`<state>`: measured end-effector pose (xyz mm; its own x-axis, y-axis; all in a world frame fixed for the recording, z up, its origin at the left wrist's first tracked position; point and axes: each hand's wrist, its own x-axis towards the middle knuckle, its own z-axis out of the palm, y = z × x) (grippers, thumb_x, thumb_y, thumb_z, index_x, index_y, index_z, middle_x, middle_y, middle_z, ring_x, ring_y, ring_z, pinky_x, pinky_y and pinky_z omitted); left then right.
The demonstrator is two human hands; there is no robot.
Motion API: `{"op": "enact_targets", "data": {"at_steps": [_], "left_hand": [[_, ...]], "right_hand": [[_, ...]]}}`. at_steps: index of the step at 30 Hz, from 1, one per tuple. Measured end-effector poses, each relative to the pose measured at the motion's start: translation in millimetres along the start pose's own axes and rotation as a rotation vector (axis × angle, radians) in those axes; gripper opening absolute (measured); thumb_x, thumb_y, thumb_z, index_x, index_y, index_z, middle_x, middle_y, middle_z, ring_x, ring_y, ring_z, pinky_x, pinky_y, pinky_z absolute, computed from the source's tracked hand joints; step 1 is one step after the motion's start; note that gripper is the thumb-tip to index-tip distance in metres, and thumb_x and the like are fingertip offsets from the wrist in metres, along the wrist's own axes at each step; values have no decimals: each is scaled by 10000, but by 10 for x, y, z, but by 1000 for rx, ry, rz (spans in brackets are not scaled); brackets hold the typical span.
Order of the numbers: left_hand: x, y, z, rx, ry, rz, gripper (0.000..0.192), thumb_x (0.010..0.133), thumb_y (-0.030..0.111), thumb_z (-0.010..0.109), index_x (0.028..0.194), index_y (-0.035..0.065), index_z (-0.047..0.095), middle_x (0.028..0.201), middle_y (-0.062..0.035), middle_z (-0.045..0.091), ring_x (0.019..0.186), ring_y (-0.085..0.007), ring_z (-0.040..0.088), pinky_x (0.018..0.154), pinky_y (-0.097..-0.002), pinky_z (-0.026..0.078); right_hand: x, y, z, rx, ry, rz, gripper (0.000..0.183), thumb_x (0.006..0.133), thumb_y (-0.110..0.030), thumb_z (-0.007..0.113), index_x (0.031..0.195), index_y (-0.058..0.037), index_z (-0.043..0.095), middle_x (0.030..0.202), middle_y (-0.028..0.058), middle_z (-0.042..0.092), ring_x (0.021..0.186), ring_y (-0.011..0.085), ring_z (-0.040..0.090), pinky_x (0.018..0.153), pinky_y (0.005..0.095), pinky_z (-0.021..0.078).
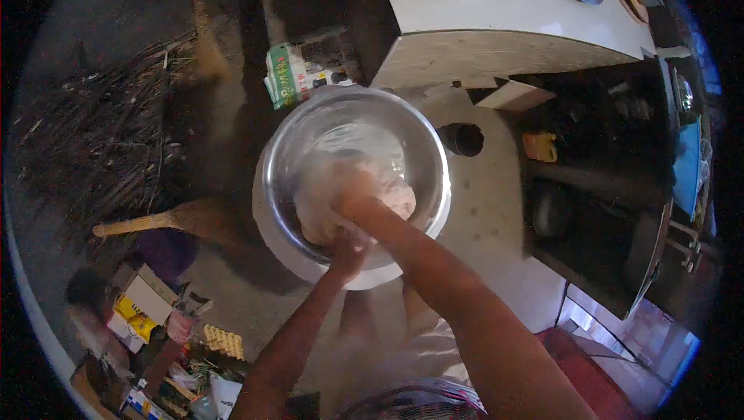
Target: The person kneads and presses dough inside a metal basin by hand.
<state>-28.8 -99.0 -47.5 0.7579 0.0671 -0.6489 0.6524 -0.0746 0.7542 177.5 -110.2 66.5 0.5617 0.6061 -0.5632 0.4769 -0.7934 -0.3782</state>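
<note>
A wide, shiny metal basin (429, 129) stands before me on a round white surface (273, 245). Inside it lies a large lump of pale dough (398, 196), partly covered by my hands. My right hand (351, 187) is pressed onto the middle of the dough and is blurred by motion. Closer to me, my left hand (350, 245) reaches over the basin's near rim and touches the dough's near edge. Neither hand's fingers show clearly.
Beyond the basin lies a green and white printed bag (285, 77). A straw broom (168, 219) and piled twigs (110, 123) are at left. Boxes and litter (145, 298) lie lower left. A white counter (465, 13) holds metal pots; a dark open cabinet (598, 187) stands right.
</note>
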Motion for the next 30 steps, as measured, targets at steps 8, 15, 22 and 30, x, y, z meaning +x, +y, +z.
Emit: {"op": "enact_targets", "data": {"at_steps": [8,15,22,30], "left_hand": [[-57,686,-311,528,-50,117,525,779,141,579,1203,-55,340,987,-129,520,900,-208,529,746,-319,456],[-235,1004,-1144,356,751,-73,292,782,146,496,1040,14,522,945,-162,561,904,-325,525,806,-395,410],[-33,569,-1315,624,618,-36,256,770,186,490,909,-20,550,895,-171,570,784,-331,554,683,-422,440],[-34,670,-1430,621,626,-10,148,737,119,484,813,20,562,808,-165,554,687,-321,557,599,-412,441]], "right_hand": [[302,175,190,49,14,105,324,733,-293,542,930,-36,550,919,107,605,844,266,589,690,346,481],[-378,869,-13,207,750,-583,517,653,-271,696,1089,-53,524,916,118,604,775,277,588,667,346,476],[-495,1025,300,1289,63,285,736,653,-225,717,1226,-26,299,819,103,588,562,143,524,455,259,417],[-448,-283,736,241,708,-128,617,713,-242,636,1214,-67,319,915,214,531,632,309,562,517,416,461]]}}
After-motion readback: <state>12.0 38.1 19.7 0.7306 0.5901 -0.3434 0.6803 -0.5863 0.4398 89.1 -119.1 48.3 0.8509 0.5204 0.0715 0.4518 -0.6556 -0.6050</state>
